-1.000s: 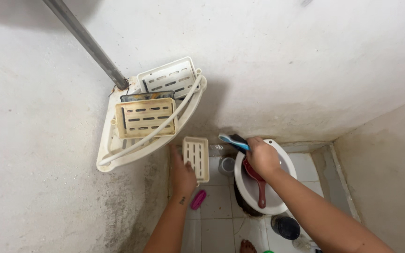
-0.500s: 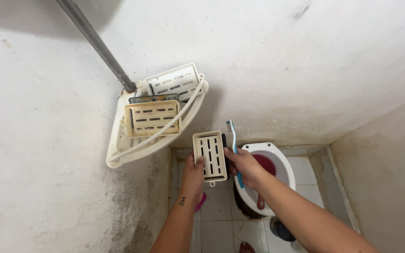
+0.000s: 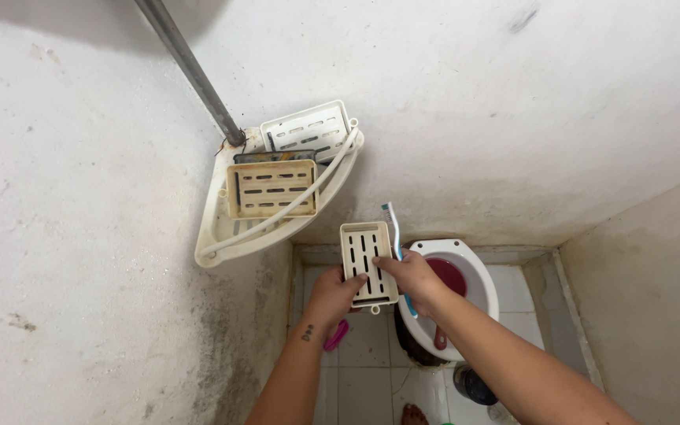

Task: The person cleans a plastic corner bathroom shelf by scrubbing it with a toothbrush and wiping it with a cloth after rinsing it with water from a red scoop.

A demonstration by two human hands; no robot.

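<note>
Cream soap tray (image 3: 367, 262) | gripped between left hand (image 3: 332, 297) and right hand (image 3: 413, 278)

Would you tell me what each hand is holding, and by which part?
Left hand grips the slotted soap tray by its lower edge; right hand holds the toothbrush by its handle.

Corner shelf (image 3: 222, 236) on wall; toilet (image 3: 482, 271) below.

Cream slotted soap tray (image 3: 367, 262) held upright w/ blue toothbrush (image 3: 393, 233) beside it.
</note>
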